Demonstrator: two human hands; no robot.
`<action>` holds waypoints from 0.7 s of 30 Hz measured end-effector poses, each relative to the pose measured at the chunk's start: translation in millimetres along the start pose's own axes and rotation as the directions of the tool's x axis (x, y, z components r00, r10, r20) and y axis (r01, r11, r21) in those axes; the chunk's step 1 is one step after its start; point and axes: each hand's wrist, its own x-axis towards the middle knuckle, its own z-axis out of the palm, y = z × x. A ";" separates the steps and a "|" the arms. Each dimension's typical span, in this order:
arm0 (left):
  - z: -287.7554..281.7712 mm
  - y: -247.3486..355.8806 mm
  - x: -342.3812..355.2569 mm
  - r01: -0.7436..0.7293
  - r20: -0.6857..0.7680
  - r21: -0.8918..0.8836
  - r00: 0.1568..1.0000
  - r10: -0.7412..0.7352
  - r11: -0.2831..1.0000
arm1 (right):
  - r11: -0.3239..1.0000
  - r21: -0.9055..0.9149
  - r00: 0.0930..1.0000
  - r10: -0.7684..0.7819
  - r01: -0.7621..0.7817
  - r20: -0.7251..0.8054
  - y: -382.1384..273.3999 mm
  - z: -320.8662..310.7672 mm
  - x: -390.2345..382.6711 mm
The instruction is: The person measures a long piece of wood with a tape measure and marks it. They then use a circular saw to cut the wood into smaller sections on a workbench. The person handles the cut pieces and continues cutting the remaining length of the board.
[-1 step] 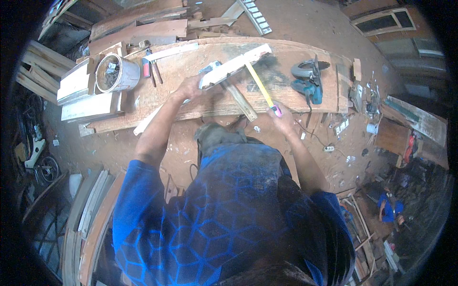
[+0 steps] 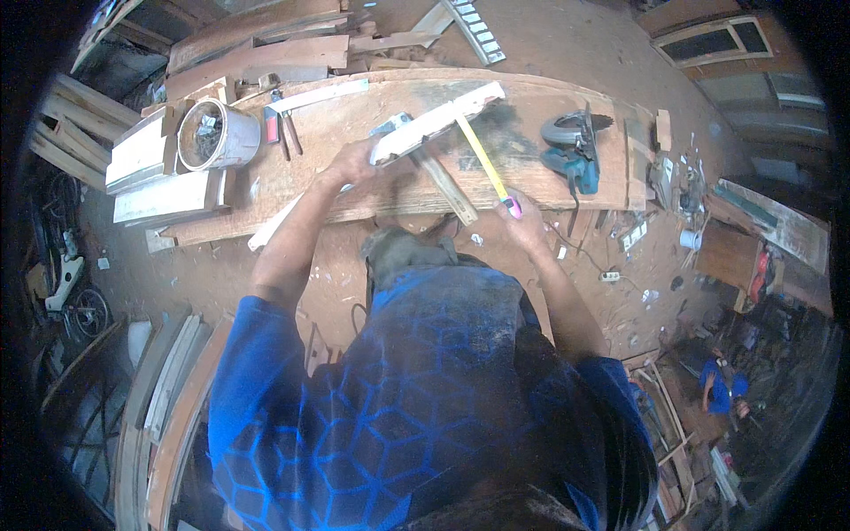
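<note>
Seemingly mid-measurement: left hand (image 2: pixel 352 164) presses the white moulding strip (image 2: pixel 416 134) flat on the workbench (image 2: pixel 354 199); right hand (image 2: pixel 522 221) grips a yellow tape measure (image 2: pixel 482 159) stretched far across it. Marking likely follows.

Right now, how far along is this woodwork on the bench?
Early, it seems. The white wooden strip already lies on the workbench, steadied by the left hand. In hand: the right hand stretches a yellow tape measure across it. The circular saw sits untouched alongside, so any cutting looks still ahead.
</note>
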 end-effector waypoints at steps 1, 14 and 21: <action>-0.1 0.1 -1.0 0.006 0.006 -0.006 1.000 -0.006 1.000 | 1.000 -0.021 1.000 0.014 -0.014 -0.013 -5.7 1.3 -3.4; -1.7 -9.8 1.6 0.035 0.058 0.036 0.998 -0.037 0.999 | 0.979 -0.193 0.996 0.060 -0.072 -0.065 -28.3 9.4 -15.5; -4.4 1.9 -2.8 0.029 0.059 -0.009 0.998 -0.028 1.000 | 0.993 -0.084 0.996 0.085 -0.088 -0.034 -19.2 9.3 -15.2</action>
